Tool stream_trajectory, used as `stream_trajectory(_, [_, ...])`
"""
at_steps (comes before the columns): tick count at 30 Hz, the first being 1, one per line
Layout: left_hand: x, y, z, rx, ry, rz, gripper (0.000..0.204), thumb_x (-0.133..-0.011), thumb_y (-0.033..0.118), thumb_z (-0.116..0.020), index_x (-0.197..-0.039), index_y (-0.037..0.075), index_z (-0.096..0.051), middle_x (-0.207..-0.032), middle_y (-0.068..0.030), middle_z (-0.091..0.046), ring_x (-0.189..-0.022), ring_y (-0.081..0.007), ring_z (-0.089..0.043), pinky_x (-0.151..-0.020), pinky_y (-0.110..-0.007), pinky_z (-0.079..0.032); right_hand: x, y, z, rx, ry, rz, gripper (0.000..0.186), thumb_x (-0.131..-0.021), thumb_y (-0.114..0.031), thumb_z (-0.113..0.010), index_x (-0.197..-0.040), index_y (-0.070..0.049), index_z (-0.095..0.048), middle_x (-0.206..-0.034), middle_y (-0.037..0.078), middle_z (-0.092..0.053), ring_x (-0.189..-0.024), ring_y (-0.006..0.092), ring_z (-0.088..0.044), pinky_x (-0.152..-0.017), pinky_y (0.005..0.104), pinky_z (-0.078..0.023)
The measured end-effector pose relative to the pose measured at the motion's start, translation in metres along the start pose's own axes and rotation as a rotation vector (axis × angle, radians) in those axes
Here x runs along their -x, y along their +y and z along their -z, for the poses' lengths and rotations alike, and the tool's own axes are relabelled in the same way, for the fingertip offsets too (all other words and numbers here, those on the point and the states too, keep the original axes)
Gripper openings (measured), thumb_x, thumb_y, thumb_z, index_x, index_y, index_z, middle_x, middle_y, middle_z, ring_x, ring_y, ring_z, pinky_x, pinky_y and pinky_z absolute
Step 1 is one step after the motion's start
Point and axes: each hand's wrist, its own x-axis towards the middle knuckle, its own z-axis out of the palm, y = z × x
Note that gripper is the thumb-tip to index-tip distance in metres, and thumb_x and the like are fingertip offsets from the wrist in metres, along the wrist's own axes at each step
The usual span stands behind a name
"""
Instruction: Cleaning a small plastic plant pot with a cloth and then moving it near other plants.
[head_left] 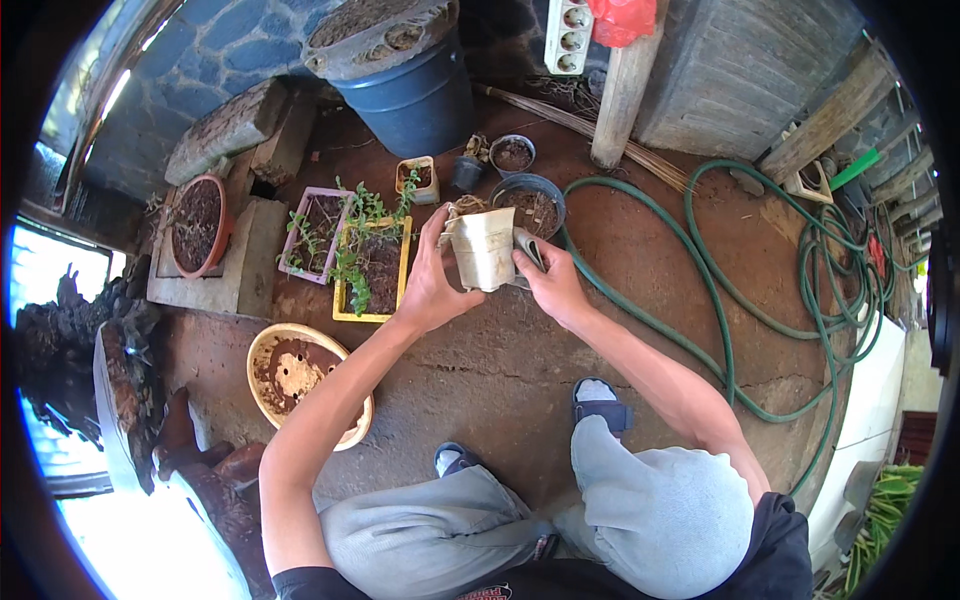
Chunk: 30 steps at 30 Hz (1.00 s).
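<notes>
Over the ground in front of me I hold up a small white square-sided plant pot [482, 248], stained and with an uneven edge. My left hand [430, 288] is closed round its left side, the thumb near the lower edge. Some dry brown plant matter shows at its upper left. At the pot's right side, my right hand [553, 285] pinches a thin grey folded piece [531, 246], which looks like cloth or bent plastic. Just behind is a round dark pot of soil [550, 190], partly hidden by the white pot.
To the left stand a yellow planter [382, 318] and a pink planter [294, 270] with green plants. An oval cream pot [257, 375] lies near my left forearm. Behind is a large blue bucket [415, 105]. A green hose [690, 355] coils across the right side.
</notes>
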Motion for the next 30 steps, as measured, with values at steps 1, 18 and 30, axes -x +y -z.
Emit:
stream_trajectory(1, [0.0,-0.001,0.001,-0.003,-0.001,0.035,0.131,-0.064,0.007,-0.095,-0.169,0.003,-0.017,-0.165,-0.0211,-0.033,-0.149,-0.04,-0.05,-0.114,-0.048,-0.057,0.0,-0.003,0.0,0.074,-0.005,0.021,0.039,-0.111,-0.014,-0.065,-0.146,0.002,-0.064,-0.128,0.009,-0.076,-0.112,0.0115,-0.066,-0.1,0.0327,-0.053])
stream_trajectory(18, [-0.011,0.016,-0.005,-0.088,0.022,0.085,0.121,-0.062,0.002,-0.096,-0.162,0.0,-0.028,-0.159,-0.0182,-0.034,-0.148,-0.0382,-0.048,-0.111,-0.047,-0.062,0.008,-0.028,-0.006,0.86,-0.094,0.77,0.078,-0.083,0.015,-0.065,-0.157,-0.007,-0.056,-0.17,0.015,-0.045,-0.158,0.0379,-0.039,-0.127,0.0569,-0.039])
stream_trajectory(30, [-0.012,0.001,0.005,-0.086,0.081,0.032,0.111,-0.068,0.001,-0.092,-0.16,0.001,-0.029,-0.16,-0.0197,-0.032,-0.147,-0.0396,-0.048,-0.112,-0.046,-0.061,0.026,-0.018,0.005,0.576,-0.236,0.706,0.068,-0.081,0.021,-0.061,-0.143,-0.005,-0.068,-0.152,0.013,-0.066,-0.146,0.0336,-0.057,-0.121,0.0484,-0.05])
